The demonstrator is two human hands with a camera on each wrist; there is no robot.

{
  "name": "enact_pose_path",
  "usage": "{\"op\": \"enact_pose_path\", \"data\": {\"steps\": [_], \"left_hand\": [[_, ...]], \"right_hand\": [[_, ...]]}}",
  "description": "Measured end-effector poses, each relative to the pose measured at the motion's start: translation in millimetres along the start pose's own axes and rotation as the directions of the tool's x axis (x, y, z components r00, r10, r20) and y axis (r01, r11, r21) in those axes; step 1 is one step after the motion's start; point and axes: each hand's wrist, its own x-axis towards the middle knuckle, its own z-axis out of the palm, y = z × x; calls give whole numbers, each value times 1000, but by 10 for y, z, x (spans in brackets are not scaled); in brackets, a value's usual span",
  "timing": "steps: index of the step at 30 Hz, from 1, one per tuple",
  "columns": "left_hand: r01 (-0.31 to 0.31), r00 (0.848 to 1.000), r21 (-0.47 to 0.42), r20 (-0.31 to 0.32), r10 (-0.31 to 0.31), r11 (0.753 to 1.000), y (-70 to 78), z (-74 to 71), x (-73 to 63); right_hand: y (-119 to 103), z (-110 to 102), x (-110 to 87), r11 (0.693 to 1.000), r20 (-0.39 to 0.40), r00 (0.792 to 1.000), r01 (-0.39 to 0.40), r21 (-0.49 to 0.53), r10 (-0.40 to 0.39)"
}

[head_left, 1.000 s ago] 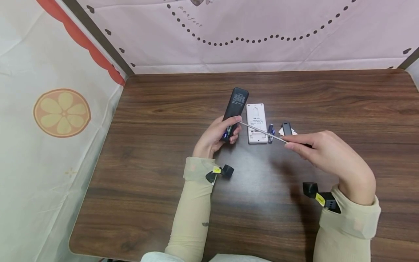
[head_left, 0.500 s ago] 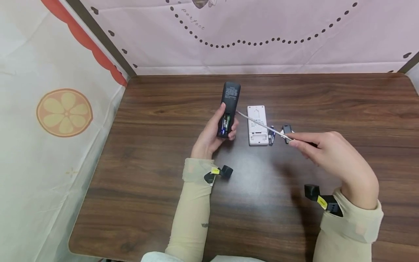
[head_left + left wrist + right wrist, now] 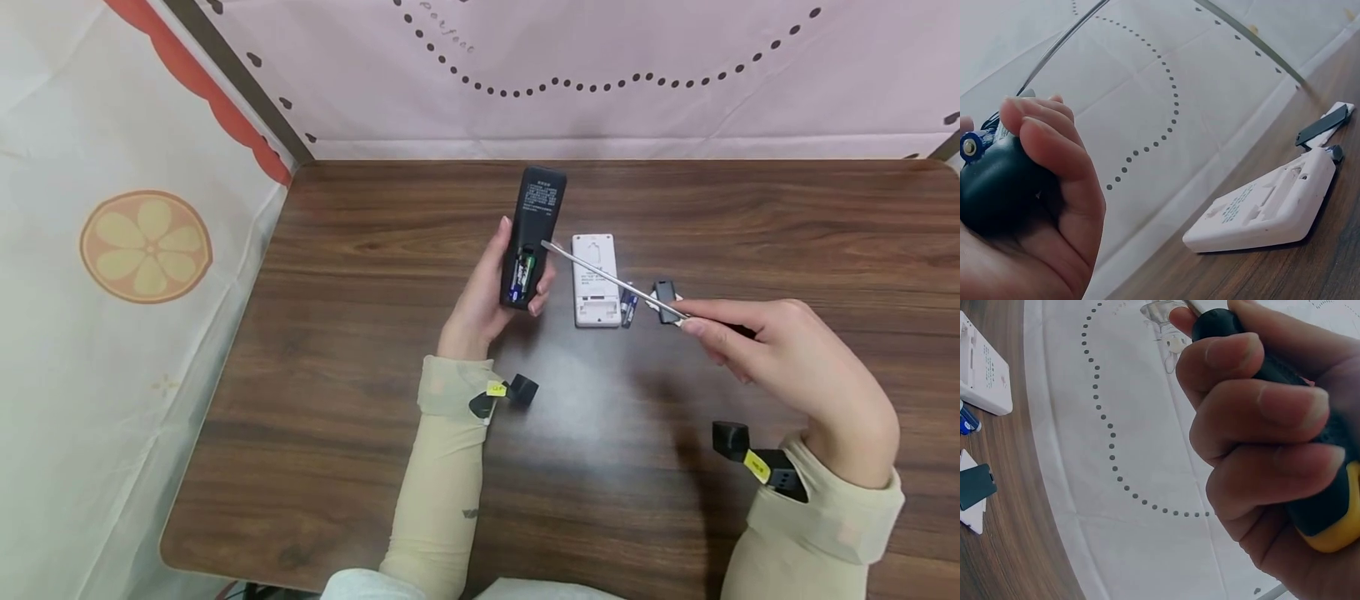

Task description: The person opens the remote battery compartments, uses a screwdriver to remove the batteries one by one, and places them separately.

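My left hand (image 3: 476, 304) grips a black remote control (image 3: 540, 196), its back turned up and its battery compartment uncovered. Batteries (image 3: 521, 279) with blue and green wrapping sit inside it; one battery end (image 3: 970, 146) shows in the left wrist view. In my right hand (image 3: 787, 354) is a screwdriver (image 3: 611, 278) with a long metal shaft, held by its dark and yellow handle (image 3: 1329, 503). The shaft's tip overlaps the remote's right edge, just above the compartment, in the head view.
A white remote control (image 3: 596, 287) lies back up on the wooden table (image 3: 337, 333), its battery compartment uncovered. Right of it are loose blue batteries (image 3: 628, 307), then a dark battery cover (image 3: 665, 300) on a white piece (image 3: 974, 519). A pale curtain (image 3: 600, 50) hangs behind.
The left hand has raised the black remote away from the person and turned it more upright; its thumb has left the compartment for the left edge. The screwdriver's tip has followed upward.
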Motion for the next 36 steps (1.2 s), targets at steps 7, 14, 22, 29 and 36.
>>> {"op": "enact_pose_path", "data": {"steps": [7, 14, 22, 29, 36], "left_hand": [[18, 1000, 69, -10, -18, 997, 24, 58, 8], [55, 997, 145, -53, -48, 988, 54, 88, -9], [103, 990, 217, -122, -77, 971, 40, 86, -8], [104, 987, 173, -140, -80, 979, 46, 63, -15], [95, 988, 191, -135, -70, 977, 56, 57, -20]], "right_hand": [[-10, 17, 9, 1000, 21, 1000, 9, -15, -8], [-27, -13, -37, 1000, -1, 1000, 5, -27, -5], [-76, -14, -71, 981, -88, 990, 92, -169, -108], [-96, -9, -73, 976, -99, 983, 134, -174, -153], [-99, 8, -62, 969, -108, 978, 153, -193, -176]]}}
